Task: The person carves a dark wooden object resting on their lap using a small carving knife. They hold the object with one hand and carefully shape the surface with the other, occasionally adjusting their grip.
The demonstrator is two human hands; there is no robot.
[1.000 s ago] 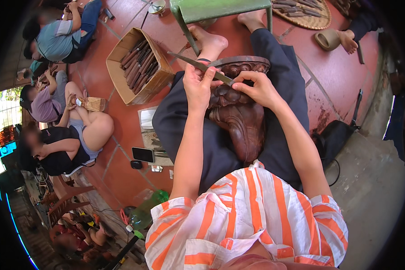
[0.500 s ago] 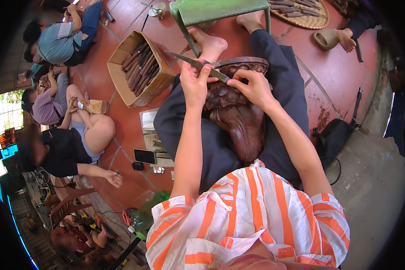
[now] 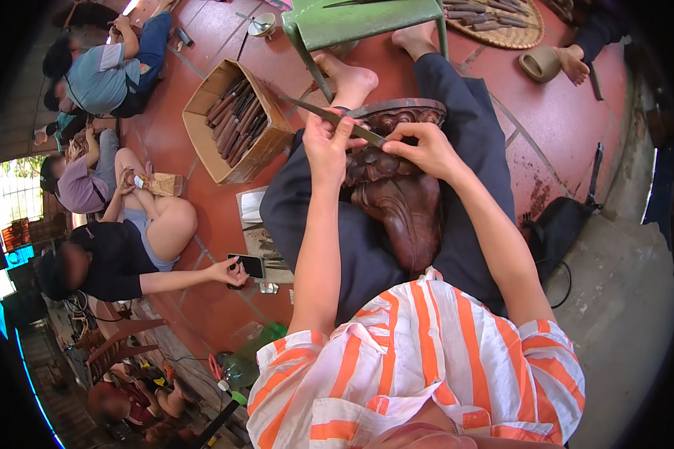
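Note:
Above the carving, I hold a long, flat, dark grey blade-like strip (image 3: 368, 136) slantwise; whether it is a file or a blade I cannot tell. My left hand (image 3: 328, 148) grips its middle between thumb and fingers, and the strip's narrow end sticks out to the far left. At the near right end, my right hand (image 3: 422, 150) pinches it between thumb and fingers. Beneath both hands, a dark brown carved wooden piece (image 3: 401, 213) rests between my legs, with a round rim at its far end and a smooth, tapered near end.
A cardboard box (image 3: 275, 150) of wooden-handled tools stands to the left. Ahead are a green stool (image 3: 367, 22) and a woven tray (image 3: 533, 34) of tools. At left, a co-worker's hand (image 3: 231, 272) is at a phone (image 3: 253, 266). A black bag (image 3: 558, 230) lies right.
The co-worker's hand at left has reached right, to the phone. Both my hands keep their hold on the strip, which has shifted only slightly. The whole view has shifted a little.

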